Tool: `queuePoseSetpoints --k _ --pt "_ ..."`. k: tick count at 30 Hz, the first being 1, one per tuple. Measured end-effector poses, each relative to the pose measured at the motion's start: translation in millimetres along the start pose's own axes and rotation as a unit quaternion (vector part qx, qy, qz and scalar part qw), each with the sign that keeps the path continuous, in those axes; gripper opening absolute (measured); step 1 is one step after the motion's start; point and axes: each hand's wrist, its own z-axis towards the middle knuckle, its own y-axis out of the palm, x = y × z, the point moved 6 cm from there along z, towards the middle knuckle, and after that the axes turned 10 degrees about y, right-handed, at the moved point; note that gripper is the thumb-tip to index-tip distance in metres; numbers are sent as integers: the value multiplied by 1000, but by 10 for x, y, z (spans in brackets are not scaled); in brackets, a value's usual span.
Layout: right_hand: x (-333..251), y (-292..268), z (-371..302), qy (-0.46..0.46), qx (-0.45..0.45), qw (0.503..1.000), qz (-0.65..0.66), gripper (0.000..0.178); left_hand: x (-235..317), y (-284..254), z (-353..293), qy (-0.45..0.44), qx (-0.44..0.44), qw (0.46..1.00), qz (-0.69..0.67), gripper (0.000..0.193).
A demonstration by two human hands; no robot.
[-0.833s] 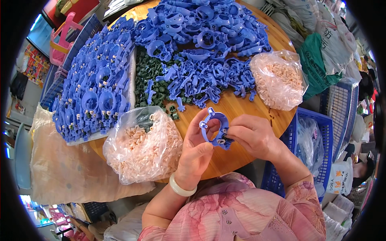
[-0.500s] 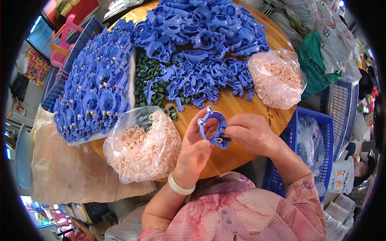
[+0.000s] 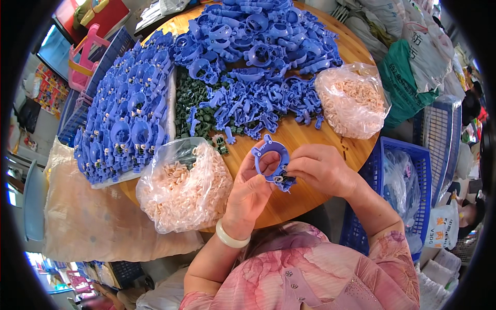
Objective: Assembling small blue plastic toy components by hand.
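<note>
A small piecework assembly workshop is shown. A round wooden table (image 3: 310, 132) is heaped with identical blue moulded plastic parts (image 3: 258, 62), with finished pieces stacked in rows at the left (image 3: 124, 119). Clear bags of small pale fittings (image 3: 183, 191) and blue plastic crates (image 3: 408, 170) are set around it.
</note>
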Motion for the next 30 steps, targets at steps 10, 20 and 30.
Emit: queuePoseSetpoints --k 10,20,30 --pt "328 -32 -45 244 52 950 188 24 -56 49 -3 -42 -13 999 -24 62" --pt "426 212 98 310 -27 914 260 20 -137 44 -44 -118 -9 993 -23 50" --pt "568 59 -37 310 51 927 204 16 282 772 -322 293 -262 591 704 44"
